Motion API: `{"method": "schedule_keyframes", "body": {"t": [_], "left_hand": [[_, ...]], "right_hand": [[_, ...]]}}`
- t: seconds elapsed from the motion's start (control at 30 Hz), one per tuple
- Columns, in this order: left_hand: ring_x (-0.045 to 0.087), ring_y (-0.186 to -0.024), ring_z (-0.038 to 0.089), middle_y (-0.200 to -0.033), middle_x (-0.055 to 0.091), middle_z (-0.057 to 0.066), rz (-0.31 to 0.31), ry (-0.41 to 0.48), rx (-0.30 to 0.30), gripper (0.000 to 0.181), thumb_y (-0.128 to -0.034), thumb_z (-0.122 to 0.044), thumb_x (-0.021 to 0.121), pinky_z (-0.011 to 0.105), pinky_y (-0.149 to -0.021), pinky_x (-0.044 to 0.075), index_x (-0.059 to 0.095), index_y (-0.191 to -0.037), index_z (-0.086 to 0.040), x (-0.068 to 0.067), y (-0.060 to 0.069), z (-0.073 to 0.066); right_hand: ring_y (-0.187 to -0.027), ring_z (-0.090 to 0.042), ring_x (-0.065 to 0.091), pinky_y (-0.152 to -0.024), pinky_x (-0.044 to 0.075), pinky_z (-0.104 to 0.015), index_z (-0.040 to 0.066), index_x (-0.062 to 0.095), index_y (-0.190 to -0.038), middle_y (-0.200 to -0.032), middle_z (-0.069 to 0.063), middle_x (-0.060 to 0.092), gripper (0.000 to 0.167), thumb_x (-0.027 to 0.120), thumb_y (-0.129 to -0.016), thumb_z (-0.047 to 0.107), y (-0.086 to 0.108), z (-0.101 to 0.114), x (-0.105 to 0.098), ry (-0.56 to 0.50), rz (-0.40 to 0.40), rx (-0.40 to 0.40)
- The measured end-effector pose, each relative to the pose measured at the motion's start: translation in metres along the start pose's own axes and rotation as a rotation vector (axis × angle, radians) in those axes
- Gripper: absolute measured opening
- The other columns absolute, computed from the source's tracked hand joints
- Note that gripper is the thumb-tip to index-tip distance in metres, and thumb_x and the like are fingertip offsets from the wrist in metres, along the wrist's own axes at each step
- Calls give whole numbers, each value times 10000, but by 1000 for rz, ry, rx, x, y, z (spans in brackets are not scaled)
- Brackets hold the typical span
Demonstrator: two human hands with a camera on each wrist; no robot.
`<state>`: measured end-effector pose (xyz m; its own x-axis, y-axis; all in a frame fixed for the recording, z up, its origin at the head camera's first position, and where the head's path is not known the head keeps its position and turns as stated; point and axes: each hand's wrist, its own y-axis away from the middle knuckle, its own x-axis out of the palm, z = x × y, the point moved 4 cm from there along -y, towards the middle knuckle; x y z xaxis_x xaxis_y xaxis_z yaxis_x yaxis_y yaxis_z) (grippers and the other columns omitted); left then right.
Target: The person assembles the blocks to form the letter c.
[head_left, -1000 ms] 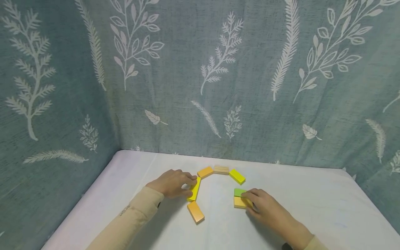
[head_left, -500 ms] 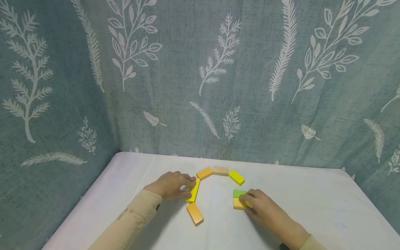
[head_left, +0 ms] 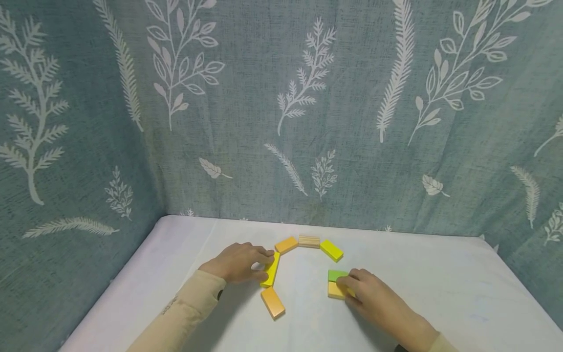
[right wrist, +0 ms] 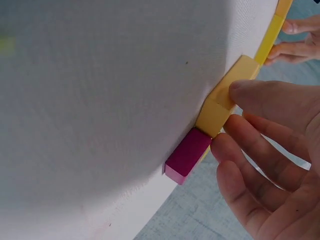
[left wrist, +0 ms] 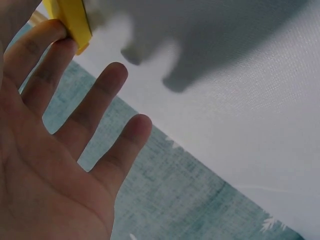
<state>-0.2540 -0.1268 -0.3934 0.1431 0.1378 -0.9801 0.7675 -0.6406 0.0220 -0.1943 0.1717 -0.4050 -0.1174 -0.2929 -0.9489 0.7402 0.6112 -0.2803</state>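
In the head view my left hand (head_left: 235, 263) pinches a yellow wooden block (head_left: 271, 270) between thumb and forefinger. Two fingertips touch that block (left wrist: 70, 20) in the left wrist view, while the other two fingers extend past it. On the right, my right hand (head_left: 376, 300) grips a light orange block (head_left: 335, 290); a green block (head_left: 336, 275) lies flush along its far side. Seen from the right wrist, the thumb lies on the light orange block (right wrist: 235, 82) with fingers curled along its side. A magenta block (right wrist: 189, 152) adjoins it there; the hand hides it from the head view.
An orange block (head_left: 273, 303) lies below the yellow one. Beyond it, another orange block (head_left: 287, 245), a striped natural-wood block (head_left: 309, 241) and a bright yellow block (head_left: 332, 250) continue the curve on the white tabletop (head_left: 198, 234). A leaf-patterned teal curtain (head_left: 246, 195) stands behind.
The head view has drifted slightly. My right fingertips reach a little farther over the light orange block. The left hand stays on the yellow block, and the other blocks keep their arrangement.
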Motion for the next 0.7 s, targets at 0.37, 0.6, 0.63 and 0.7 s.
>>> {"method": "schedule_keyframes", "body": {"t": [0.37, 0.6, 0.63, 0.7], "left_hand": [[648, -1080, 290, -1378, 641, -2, 2, -8, 5, 336, -919, -270, 746, 465, -884, 536, 740, -1244, -183, -2, 3, 0], [641, -1076, 276, -1372, 645, -13, 15, -23, 4, 220, -905, -276, 772, 437, -871, 529, 757, -1118, -222, -2, -2, -4], [641, -1085, 274, -1372, 645, -17, 17, -29, 3, 209, -903, -280, 775, 437, -878, 528, 756, -1104, -225, -2, -3, -4], [640, -1088, 274, -1374, 644, -16, 26, -30, 1, 179, -902, -278, 778, 438, -880, 527, 753, -1072, -227, -2, -4, -5]], "right_hand": [[-870, -84, 593, -755, 565, -305, 149, 751, -1062, -965, 54, 639, 286, 858, -797, 151, -1, 6, 2, 11, 112, 49], [-824, -70, 569, -705, 547, -319, 148, 749, -1056, -960, 61, 609, 276, 856, -803, 168, -1, 4, 0, -60, 173, 49], [-827, -79, 579, -706, 547, -328, 147, 750, -1056, -963, 58, 618, 279, 860, -800, 174, -2, 3, 0, -65, 177, 51], [-841, -95, 602, -711, 552, -342, 145, 749, -1063, -965, 56, 635, 292, 864, -798, 193, -3, 3, 1, -68, 188, 55]]}}
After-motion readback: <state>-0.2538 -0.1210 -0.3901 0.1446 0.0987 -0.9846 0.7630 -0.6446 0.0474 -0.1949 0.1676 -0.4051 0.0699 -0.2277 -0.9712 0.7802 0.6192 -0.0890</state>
